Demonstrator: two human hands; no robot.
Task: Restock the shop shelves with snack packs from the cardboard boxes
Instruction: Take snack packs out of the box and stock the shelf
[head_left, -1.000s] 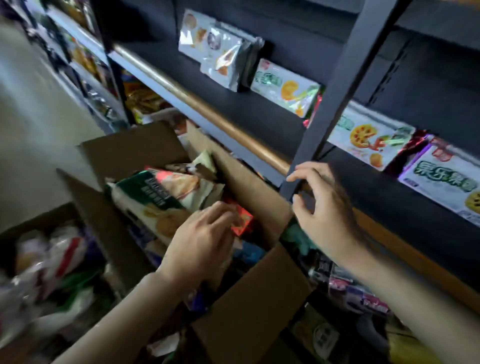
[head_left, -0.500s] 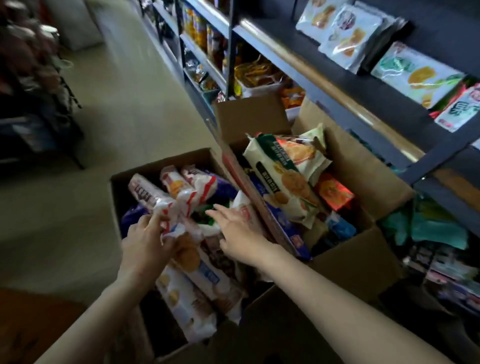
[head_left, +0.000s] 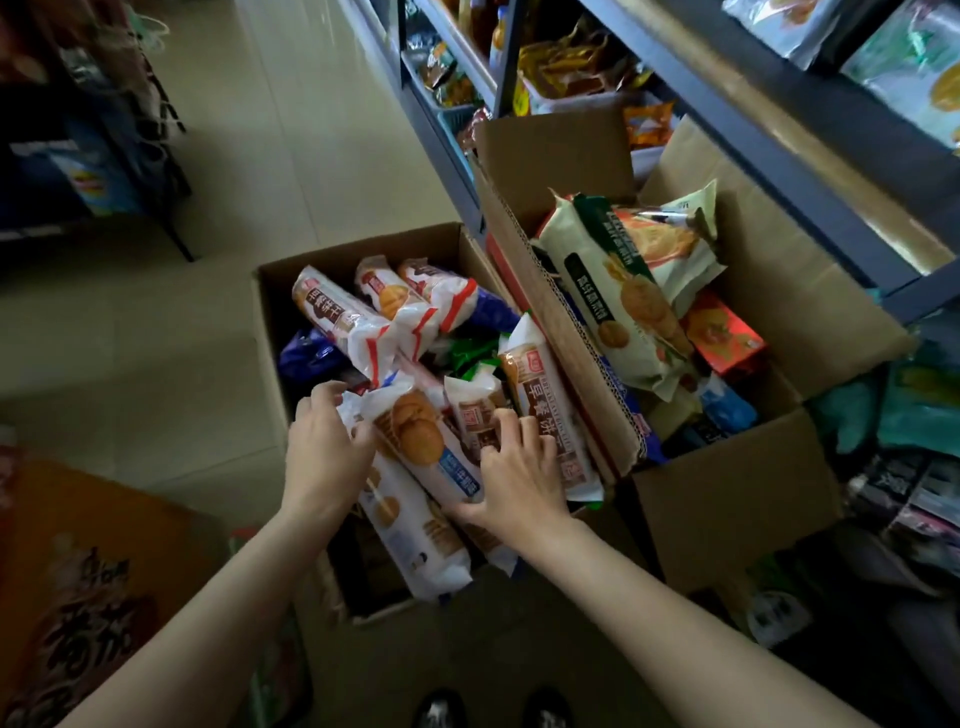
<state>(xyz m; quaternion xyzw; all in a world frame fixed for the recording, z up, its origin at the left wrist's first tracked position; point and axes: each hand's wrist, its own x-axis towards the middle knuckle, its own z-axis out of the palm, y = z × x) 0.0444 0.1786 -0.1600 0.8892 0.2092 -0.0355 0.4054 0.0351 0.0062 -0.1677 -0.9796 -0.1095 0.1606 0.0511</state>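
A shop worker's left hand (head_left: 324, 447) and right hand (head_left: 517, 475) curl their fingers around a white biscuit pack (head_left: 426, 447) lying atop others in the nearer cardboard box (head_left: 270, 306), beside a second box (head_left: 737, 499) below the shelves (head_left: 779, 156).

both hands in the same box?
Yes, the left hand and right hand both grip biscuit packs in the left box.

Tiled floor (head_left: 311, 156), orange mat (head_left: 78, 545)
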